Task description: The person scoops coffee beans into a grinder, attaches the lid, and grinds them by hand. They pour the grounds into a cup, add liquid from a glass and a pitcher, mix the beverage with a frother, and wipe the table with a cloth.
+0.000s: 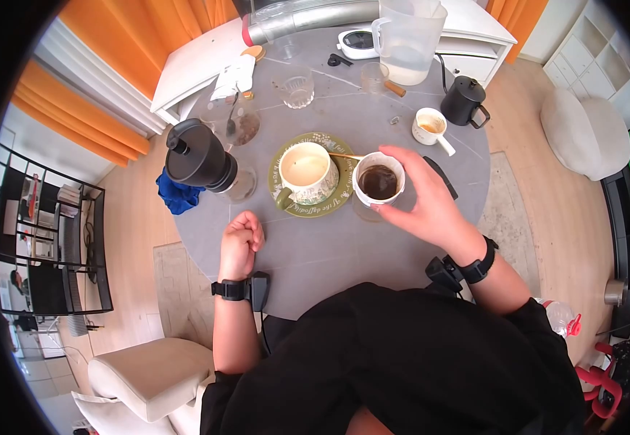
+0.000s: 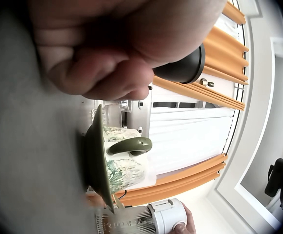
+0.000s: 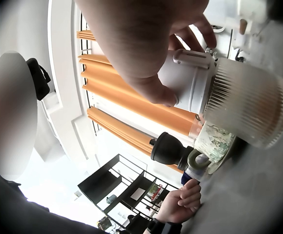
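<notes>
My right hand grips a white cup with dark coffee inside, thumb on the near side and fingers on the far side. In the right wrist view the white cup stands upright on a ribbed glass. To its left, a patterned mug of pale liquid sits on a green plate, with a thin stick reaching toward the white cup. My left hand is near the front edge of the table, fingers curled in and holding nothing; the left wrist view shows the folded fingers near the mug.
A black grinder stands at the left beside a blue cloth. Behind are glasses, a large clear pitcher and a white scale. At the right are a small white handled cup and a black kettle.
</notes>
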### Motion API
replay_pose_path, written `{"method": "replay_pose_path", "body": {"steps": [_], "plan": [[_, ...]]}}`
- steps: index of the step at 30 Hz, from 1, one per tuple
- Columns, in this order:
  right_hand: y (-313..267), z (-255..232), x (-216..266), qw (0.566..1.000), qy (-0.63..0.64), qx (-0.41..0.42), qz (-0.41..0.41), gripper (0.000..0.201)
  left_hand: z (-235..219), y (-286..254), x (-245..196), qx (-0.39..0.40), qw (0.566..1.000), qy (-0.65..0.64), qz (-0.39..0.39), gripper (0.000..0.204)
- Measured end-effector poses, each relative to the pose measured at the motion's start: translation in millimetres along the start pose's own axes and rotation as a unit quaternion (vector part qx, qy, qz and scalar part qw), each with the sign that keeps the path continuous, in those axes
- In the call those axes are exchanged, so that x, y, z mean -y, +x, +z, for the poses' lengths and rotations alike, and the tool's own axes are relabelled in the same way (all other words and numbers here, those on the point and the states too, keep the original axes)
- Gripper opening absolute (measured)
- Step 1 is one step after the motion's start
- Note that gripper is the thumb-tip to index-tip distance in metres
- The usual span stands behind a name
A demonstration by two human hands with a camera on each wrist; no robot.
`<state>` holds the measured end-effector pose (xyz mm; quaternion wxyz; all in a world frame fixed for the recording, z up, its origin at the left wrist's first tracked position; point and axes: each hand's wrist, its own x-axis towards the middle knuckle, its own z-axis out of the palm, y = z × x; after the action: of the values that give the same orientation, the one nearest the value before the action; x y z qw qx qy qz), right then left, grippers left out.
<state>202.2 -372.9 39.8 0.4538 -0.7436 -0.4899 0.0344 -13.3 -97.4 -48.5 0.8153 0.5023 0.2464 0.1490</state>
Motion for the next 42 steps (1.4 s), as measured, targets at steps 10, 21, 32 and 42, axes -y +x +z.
{"method": "replay_pose_path", "body": {"steps": [10,21,32,42], "plan": [[0,2,-3,1.0,-0.003,-0.01,-0.012,0.071,21,-24,-17,0.036,0.995,-0.042,0.082,0.022],[0,0,-1,1.0,-0.004,-0.006,0.0,0.071,43,-36,-30,0.112,0.986,-0.057,0.107,0.006],[-2,-1,-3,1.0,-0.008,-0.012,-0.014,0.073,14,-6,3,-0.041,0.978,-0.202,-0.012,0.013],[-1,-1,-1,1.0,0.007,0.002,-0.02,0.071,15,-2,13,-0.005,0.99,-0.141,0.016,0.012]]}}
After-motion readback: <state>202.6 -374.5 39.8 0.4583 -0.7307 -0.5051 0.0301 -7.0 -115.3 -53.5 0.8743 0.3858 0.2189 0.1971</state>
